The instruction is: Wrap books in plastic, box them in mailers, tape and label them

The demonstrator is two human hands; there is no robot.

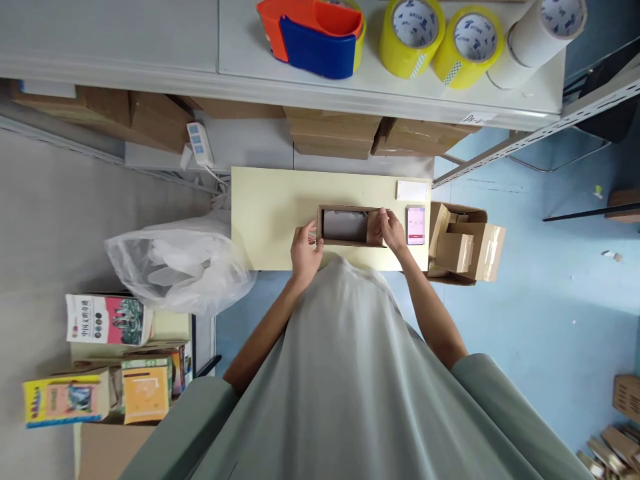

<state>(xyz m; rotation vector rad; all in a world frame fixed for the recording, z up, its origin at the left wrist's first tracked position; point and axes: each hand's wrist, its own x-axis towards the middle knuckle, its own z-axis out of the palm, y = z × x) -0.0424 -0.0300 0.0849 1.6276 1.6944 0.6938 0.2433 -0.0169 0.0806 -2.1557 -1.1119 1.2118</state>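
While both forearms extend forward from the grey-green sleeves, the hands meet a small cardboard box (pixel 350 244) at its two ends. The box lies near the middle of the pale yellow table (pixel 270 207), close to its near edge, with its long side running left to right and its open top facing up; a greyish surface shows inside. The left hand (pixel 306 252) holds the left end, its fingers loosely curled and the thumb at the near corner. The right hand (pixel 393 230) holds the right end in a narrow grip, its fingertips at the rim beside a brown inner panel. Just right of this hand lies a phone (pixel 415 225) with a lit pink screen, and beyond it a white rectangular item (pixel 412 191). Beside the table's right edge stands an open carton (pixel 490 250) containing smaller boxes (pixel 454 252); at the left edge rests a translucent plastic bag (pixel 175 263). The shelf (pixel 240 40) above the far side carries a red-and-blue tape dispenser (pixel 317 50), two upright yellow tape rolls (pixel 463 70) and, at its right end, white rolls (pixel 537 43).
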